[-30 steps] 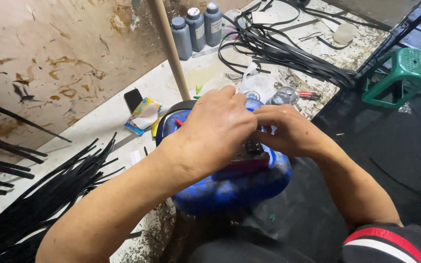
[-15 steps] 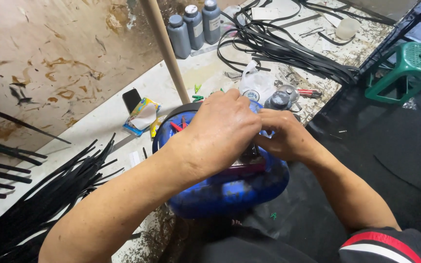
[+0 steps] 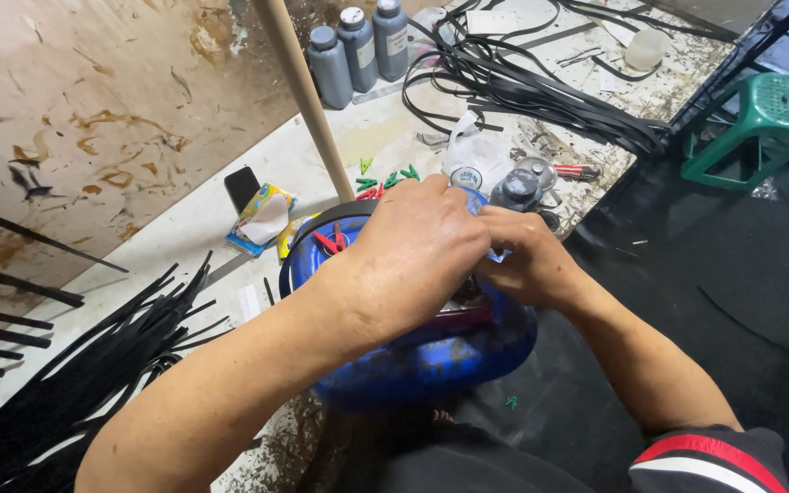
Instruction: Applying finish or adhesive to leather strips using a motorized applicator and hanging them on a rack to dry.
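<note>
Fingers of left hand [image 3: 417, 260] and right hand [image 3: 527, 265] bunched together over blue round container [image 3: 431, 361], pinching something hidden; grip unclear. Shifted slightly toward six o'clock since before. At ten o'clock, black strips [image 3: 93, 365]; at twelve, grey bottles [image 3: 358, 41].

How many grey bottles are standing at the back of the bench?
3: left bottle, middle bottle and right bottle stand in a row by the wooden pole; none seems hidden.
</note>
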